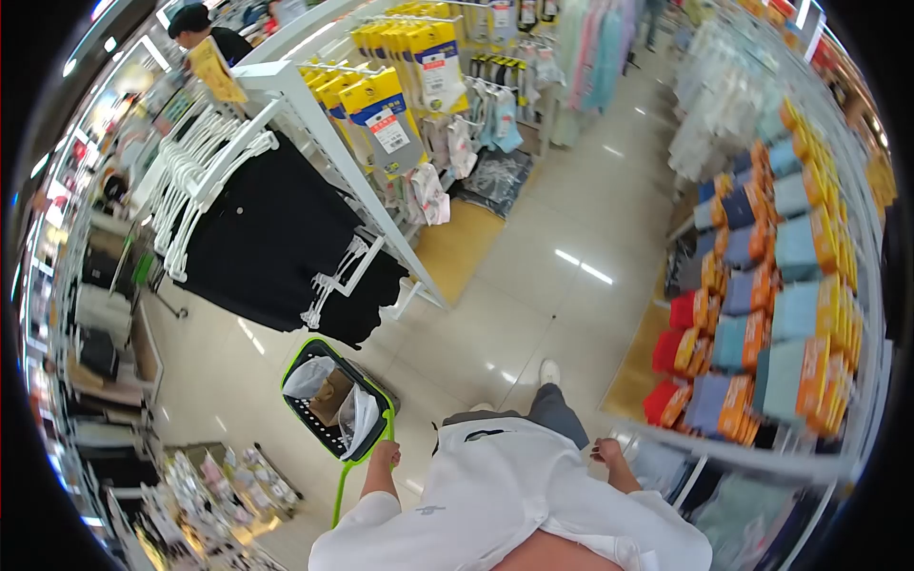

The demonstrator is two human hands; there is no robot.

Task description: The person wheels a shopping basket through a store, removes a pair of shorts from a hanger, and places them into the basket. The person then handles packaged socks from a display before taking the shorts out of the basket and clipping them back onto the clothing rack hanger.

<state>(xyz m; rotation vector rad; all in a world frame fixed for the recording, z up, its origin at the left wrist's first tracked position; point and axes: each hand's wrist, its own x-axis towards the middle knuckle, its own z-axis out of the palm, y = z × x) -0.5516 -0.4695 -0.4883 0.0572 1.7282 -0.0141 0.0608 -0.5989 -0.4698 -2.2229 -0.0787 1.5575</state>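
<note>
My left hand (387, 452) is closed around the bright green handle (388, 423) of a black shopping basket (333, 445) with a green rim. Inside the basket lie white plastic packages (358, 419) and something brown (330, 395). On the other side of my body, my right hand (603, 450) hangs beside the lower edge of a sock display (752, 447). Its fingers are curled, and whether they hold anything is too small to make out.
Black garments (276, 224) hang on a rack at the left. Packaged socks (386, 124) hang behind it. Folded goods in orange and yellow bands (800, 314) fill the right-hand shelf. A tiled aisle (533, 276) runs between. A person (214, 38) is at the upper left.
</note>
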